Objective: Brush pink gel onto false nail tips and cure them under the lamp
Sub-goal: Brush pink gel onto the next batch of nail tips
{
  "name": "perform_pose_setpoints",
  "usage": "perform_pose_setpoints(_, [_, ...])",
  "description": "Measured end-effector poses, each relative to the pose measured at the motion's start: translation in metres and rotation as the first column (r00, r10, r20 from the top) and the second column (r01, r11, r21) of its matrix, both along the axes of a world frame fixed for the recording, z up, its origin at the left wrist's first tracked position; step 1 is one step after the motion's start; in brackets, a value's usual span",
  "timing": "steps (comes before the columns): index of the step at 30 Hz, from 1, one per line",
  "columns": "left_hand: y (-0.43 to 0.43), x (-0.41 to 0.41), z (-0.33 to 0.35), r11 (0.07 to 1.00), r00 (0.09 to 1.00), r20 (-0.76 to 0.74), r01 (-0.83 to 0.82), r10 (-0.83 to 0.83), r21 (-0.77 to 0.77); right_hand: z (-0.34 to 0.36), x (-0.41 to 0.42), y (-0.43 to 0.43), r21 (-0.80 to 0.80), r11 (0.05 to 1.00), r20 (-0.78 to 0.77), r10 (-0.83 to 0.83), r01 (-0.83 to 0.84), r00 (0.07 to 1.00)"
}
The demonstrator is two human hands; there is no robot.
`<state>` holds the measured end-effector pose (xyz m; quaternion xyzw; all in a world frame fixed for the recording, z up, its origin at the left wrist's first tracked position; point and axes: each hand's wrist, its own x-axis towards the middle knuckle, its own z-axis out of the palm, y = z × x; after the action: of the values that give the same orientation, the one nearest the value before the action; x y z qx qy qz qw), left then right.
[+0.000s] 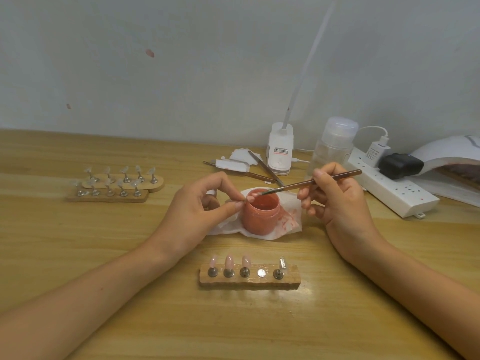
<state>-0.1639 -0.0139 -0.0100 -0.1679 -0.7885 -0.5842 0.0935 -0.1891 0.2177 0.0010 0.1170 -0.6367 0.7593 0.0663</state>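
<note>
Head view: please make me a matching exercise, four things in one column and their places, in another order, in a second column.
1. brush
2. gel jar
3. near wooden stand
4. curing lamp

A. far right, partly out of view
B. on the white tissue
C. in the right hand
D. closest to the person, holding three pink tips

Pairs: 1-C, 2-B, 3-D, 4-A

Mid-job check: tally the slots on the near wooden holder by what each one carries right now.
Stands with pink tips: 3
Stand with no pink on it: 1
Bare slot, no stand: 1
Total: 5 slots on the near holder
</note>
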Motion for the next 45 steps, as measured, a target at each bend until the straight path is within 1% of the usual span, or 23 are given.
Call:
perform_pose_setpoints(2, [0.0001, 0.0004, 0.0005, 1.0, 1.0, 0.002, -0.004, 0.004, -0.002, 0.0012, 0.0011, -0.0001, -0.004, 1.0, -0.023, 0.024, -0.024, 0.999])
perform_pose_setpoints(5, [0.0004, 0.0005, 0.0005, 1.0, 1.0, 0.011, -0.012, 0.012, -0.005, 0.001, 0.0023, -0.0013, 0.039, 0.998, -0.036, 0.044, -0.042, 0.998])
perform_pose_setpoints(8, [0.0005, 0.0008, 0.0003, 1.0, 1.0, 0.018, -0.014, 0.014, 0.004, -0.0006, 0.0, 0.0001, -0.002, 1.0, 0.0, -0.003, 0.003, 1.0])
perform_pose_setpoints(10, [0.0009, 0.0009, 0.0002, 1.0, 1.0, 0.014, -0.013, 0.013, 0.008, 0.0004, 0.0005, 0.0002, -0.017, 1.0, -0.019, 0.005, -0.005, 1.0])
perform_pose_setpoints(13, [0.0006, 0.0008, 0.0002, 1.0, 1.0, 0.014, -0.018, 0.017, 0.006, 0.0017, 0.0024, -0.0018, 0.026, 0.999, -0.05, 0.048, -0.047, 0.998])
perform_pose_setpoints(17, [0.0003, 0.0015, 0.0, 1.0, 1.0, 0.017, -0.022, 0.022, -0.002, 0.0001, 0.0, 0.0002, -0.007, 1.0, -0.006, -0.008, 0.008, 1.0])
perform_pose_setpoints(19, [0.0006, 0.0018, 0.0002, 1.0, 1.0, 0.016, -0.023, 0.023, -0.005, 0.0015, 0.0014, 0.0001, -0.019, 1.0, -0.032, 0.013, -0.014, 0.999])
perform_pose_setpoints(21, [0.0007, 0.001, 0.0001, 0.999, 0.999, 0.018, -0.029, 0.029, -0.015, 0.0022, 0.003, -0.0012, 0.018, 0.999, -0.049, 0.045, -0.044, 0.998])
perform_pose_setpoints(23, [0.0007, 0.0003, 0.0, 0.999, 0.999, 0.017, -0.035, 0.036, -0.018, 0.0009, 0.0022, -0.0008, 0.04, 0.999, -0.029, 0.021, -0.02, 0.999])
perform_pose_setpoints(26, [0.0013, 0.0005, 0.0002, 0.999, 0.999, 0.016, -0.043, 0.044, -0.019, 0.0, 0.0006, 0.0012, -0.01, 1.0, -0.02, -0.018, 0.018, 1.0])
perform_pose_setpoints(28, [0.0018, 0.0008, 0.0004, 0.999, 0.999, 0.015, -0.043, 0.044, -0.019, 0.0013, 0.0017, 0.0006, -0.011, 1.0, -0.051, 0.019, -0.02, 0.998])
perform_pose_setpoints(30, [0.0015, 0.0009, 0.0, 0.999, 0.999, 0.023, -0.046, 0.046, -0.014, 0.0012, 0.0026, -0.0008, 0.029, 0.999, -0.059, 0.042, -0.04, 0.997])
perform_pose_setpoints(32, [0.0007, 0.0004, 0.0, 0.999, 0.999, 0.029, -0.046, 0.046, -0.01, -0.0005, 0.0006, -0.0004, 0.039, 0.999, -0.031, 0.003, -0.002, 1.0])
perform_pose_setpoints(34, [0.0007, 0.0007, 0.0001, 0.999, 0.999, 0.032, -0.041, 0.041, -0.002, -0.0013, -0.0003, 0.001, 0.007, 0.999, -0.019, -0.031, 0.031, 0.999])
perform_pose_setpoints(36, [0.001, 0.0005, 0.0002, 0.999, 0.999, 0.036, -0.035, 0.035, 0.001, 0.0003, 0.0013, 0.0012, -0.013, 1.0, -0.047, 0.0, -0.001, 0.999])
perform_pose_setpoints(39, [0.0008, -0.0003, -0.0004, 1.0, 0.999, 0.039, -0.029, 0.029, 0.004, 0.0011, 0.0028, -0.0011, 0.032, 0.998, -0.068, 0.05, -0.048, 0.996])
perform_pose_setpoints(43, [-0.0002, -0.0009, -0.0014, 1.0, 0.999, 0.042, -0.026, 0.026, 0.01, -0.0012, -0.0002, 0.0002, 0.017, 0.999, -0.032, -0.027, 0.027, 0.999])
perform_pose_setpoints(45, [0.0, -0.001, -0.0017, 1.0, 0.999, 0.04, -0.028, 0.027, 0.008, -0.0001, 0.0013, 0.001, 0.001, 1.0, -0.054, -0.01, 0.01, 0.998])
